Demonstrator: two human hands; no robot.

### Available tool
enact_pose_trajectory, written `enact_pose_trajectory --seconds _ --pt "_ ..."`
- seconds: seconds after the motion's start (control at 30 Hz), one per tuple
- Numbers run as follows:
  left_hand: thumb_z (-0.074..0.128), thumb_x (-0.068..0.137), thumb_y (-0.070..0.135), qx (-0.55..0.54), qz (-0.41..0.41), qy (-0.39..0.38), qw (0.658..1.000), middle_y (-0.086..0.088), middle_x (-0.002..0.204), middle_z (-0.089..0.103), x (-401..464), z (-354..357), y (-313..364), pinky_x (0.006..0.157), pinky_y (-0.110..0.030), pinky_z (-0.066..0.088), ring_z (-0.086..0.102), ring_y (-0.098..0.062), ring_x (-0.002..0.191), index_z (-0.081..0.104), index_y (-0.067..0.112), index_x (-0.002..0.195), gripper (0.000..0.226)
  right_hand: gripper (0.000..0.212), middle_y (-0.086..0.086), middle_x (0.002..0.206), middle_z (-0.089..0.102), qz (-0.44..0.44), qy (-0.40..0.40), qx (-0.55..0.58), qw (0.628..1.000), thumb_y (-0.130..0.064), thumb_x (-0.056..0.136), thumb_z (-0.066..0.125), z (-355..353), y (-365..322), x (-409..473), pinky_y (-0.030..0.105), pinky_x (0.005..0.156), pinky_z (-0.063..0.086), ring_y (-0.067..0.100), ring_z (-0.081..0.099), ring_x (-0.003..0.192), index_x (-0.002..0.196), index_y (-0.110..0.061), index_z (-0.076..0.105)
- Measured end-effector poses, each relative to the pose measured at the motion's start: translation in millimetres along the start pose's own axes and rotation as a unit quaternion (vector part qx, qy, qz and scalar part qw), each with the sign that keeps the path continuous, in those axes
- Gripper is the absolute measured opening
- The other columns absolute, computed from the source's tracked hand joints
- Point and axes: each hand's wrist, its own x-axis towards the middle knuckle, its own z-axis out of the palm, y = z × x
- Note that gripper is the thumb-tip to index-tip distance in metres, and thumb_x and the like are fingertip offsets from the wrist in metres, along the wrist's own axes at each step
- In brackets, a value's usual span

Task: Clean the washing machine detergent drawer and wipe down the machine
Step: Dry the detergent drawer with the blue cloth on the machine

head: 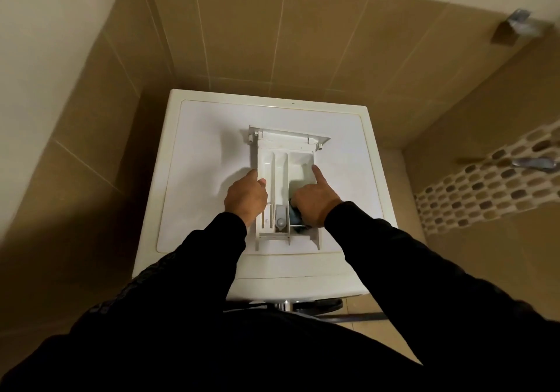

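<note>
Tan tiled walls [242, 36] close in a narrow corner, with a band of small mosaic tiles [491, 185] running along the right side. In that corner stands the white washer [212, 137], seen from above, its flat top taking up the middle of the view. Two black sleeves [394, 258] reach forward from the bottom edge over the machine's front.

The drawer [286, 161] lies out of the machine, flat on the washer top, a little right of centre. Its front panel points toward the back wall and its open compartments face up. A grey cap [280, 217] sits in the narrow middle compartment near the person's end.

The left hand [246, 196] rests on the drawer's left wall, with its fingers curled over the rim and gripping it.

The right hand [315, 202] is over the wide right compartment. Its index finger [317, 174] is stretched out, the tip touching the inner right wall, while the other fingers are bent around a dark blue cloth [295, 217] and hold it down in the compartment. Only a small part of the cloth shows under the palm, so it may be a sponge instead.
</note>
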Motion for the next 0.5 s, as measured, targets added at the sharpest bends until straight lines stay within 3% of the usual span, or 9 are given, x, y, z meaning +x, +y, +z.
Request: enact_pose_trajectory --seconds 0.17,0.27,0.4,0.5 --pt "0.037 0.101 0.035 -0.010 -0.003 -0.001 1.000 -0.010 0.107 0.066 9.9 -5.3 -1.5 0.083 -0.039 0.055 0.066 -0.036 0.089 0.053 0.017 0.111 0.026 0.017 -0.001 0.078 0.056 0.024 0.082 -0.027 0.996 -0.023 0.089 0.043 -4.4 7.8 7.6 0.052 0.120 -0.001 0.024 0.063 0.087 0.079 -0.019 0.055" --pt "0.039 0.101 0.034 0.005 0.010 -0.002 1.000 -0.010 0.111 0.066 9.4 0.9 -4.5 0.078 -0.034 0.052 0.065 -0.035 0.091 0.052 0.016 0.111 0.024 0.015 -0.002 0.090 0.064 0.029 0.109 -0.048 0.992 -0.024 0.086 0.053 -13.4 23.7 24.0 0.053 0.119 -0.001 0.022 0.062 0.096 0.081 -0.021 0.067" --pt "0.038 0.102 0.032 0.022 0.008 0.016 1.000 -0.011 0.121 0.063 10.8 4.6 -5.4 0.082 -0.033 0.044 0.059 -0.035 0.106 0.053 0.016 0.116 0.026 0.018 -0.004 0.101 0.066 -0.011 0.088 -0.097 0.991 -0.020 0.090 0.053 -23.2 45.0 40.8 0.051 0.119 -0.002 0.020 0.061 0.105 0.086 -0.023 0.071" --pt "0.038 0.102 0.032 0.020 -0.006 0.034 0.999 -0.012 0.125 0.062 12.8 4.7 -4.5 0.087 -0.035 0.043 0.056 -0.035 0.113 0.052 0.014 0.125 0.032 0.013 -0.006 0.102 0.066 -0.022 0.064 -0.122 0.990 -0.030 0.089 0.057 -19.1 41.6 42.7 0.052 0.119 -0.003 0.018 0.060 0.108 0.086 -0.028 0.070"
